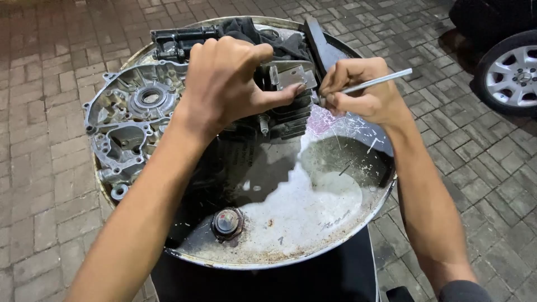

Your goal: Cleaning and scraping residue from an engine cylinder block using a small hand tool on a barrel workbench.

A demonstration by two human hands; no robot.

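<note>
A small engine lies on its side on top of a metal drum. Its grey open crankcase faces up at the left, and its dark finned cylinder points right. My left hand rests on the cylinder end, thumb stretched along a small metal plate. My right hand pinches a thin silver rod-like tool like a pen, its tip at the cylinder's right side, close to my left thumb. The tool's tip is hidden by my fingers.
The drum top is stained, with a round cap near its front edge. A black cloth and a dark bar lie behind the engine. Brick paving surrounds the drum. A car wheel stands at the far right.
</note>
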